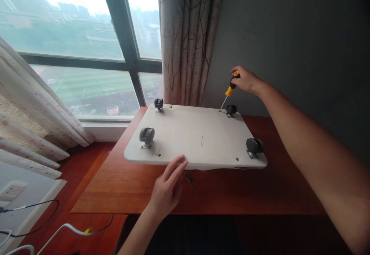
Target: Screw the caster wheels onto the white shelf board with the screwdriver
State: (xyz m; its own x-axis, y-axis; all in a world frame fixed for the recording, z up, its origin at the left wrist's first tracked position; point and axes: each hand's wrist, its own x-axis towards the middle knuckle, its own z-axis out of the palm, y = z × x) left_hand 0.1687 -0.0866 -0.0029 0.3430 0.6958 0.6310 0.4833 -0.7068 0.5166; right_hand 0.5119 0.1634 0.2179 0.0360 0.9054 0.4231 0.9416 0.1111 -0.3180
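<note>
Head view, sole view: board (182, 131) lies flat face up on the table (101, 193), its long axis running left to right across the person's front, a caster near each corner. Right hand (244, 79) is closed around the handle of a screwdriver (229, 91), above the board's far right corner. Key relation: the tool's long axis runs from the grip down and to the left, clearly tilted rather than upright, its tip meeting a small dark spot (220, 111) on the board's far edge. Whether that spot is a screw head or a bare hole cannot be told at this size. The far right caster (231, 110) stands just right of the tip, below the grip, and appears clear of the shaft. Right hand is plainly the nearer one to the spot; left hand (166, 189) lies diagonally across, at the near edge left of the board's middle. Its fingers are extended, fingertips touching the rim, grasping nothing visible; the thumb's placement is unclear. Small metal pieces (189, 178) lie on the table just beside those fingers, near the board's edge.
</note>
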